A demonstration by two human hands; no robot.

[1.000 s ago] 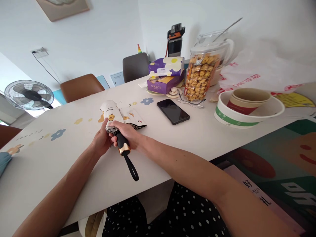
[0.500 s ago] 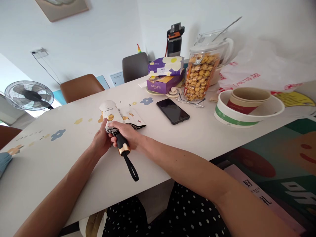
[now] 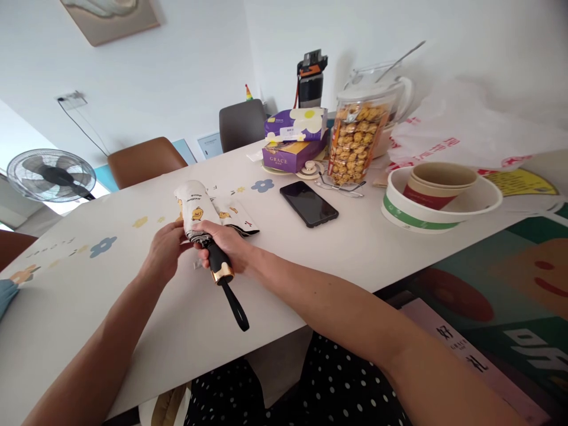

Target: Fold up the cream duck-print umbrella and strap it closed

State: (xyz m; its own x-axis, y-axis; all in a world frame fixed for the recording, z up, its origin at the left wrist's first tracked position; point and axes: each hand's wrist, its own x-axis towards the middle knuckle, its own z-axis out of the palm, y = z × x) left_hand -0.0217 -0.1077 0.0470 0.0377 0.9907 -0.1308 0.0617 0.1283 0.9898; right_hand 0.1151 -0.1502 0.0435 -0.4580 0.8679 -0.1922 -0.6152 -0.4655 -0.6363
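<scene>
1. Tabletop [image 3: 355, 248]: white with flower decals. Its near edge runs diagonally just below the hands. There is a wide bare stretch to the left of the hands and another between the hands and the bowl.
2. Plastic bag [image 3: 465, 124]: crumpled at the far right, against the wall.
3. Paper bowl [image 3: 412, 216]: has a paper cup [image 3: 439, 180] lying in it. It sits near the right part of the near edge, well apart from the hands.
4. Snack jar [image 3: 355, 142]: upright behind the phone, with tissue boxes [image 3: 293, 157] stacked just beside it.
5. Umbrella [image 3: 195, 207]: folded and tilted, with the canopy end pointing away. It is held over the tabletop's middle-left.
6. Right hand [image 3: 231, 245]: fingers wrapped tight around the umbrella's black handle.
7. Left hand [image 3: 162, 251]: fingers half curled with the tips on the canopy's lower edge. Too small to tell whether they pinch or just touch.
8. Phone [image 3: 309, 203]: lies flat with a dark screen, right of the umbrella, with clear room around it.
9. Umbrella sleeve [image 3: 237, 216]: lies flat, just behind the right hand.
10. Wrist strap [image 3: 235, 307]: trails from the handle, and its loop ends close to the near edge.
</scene>
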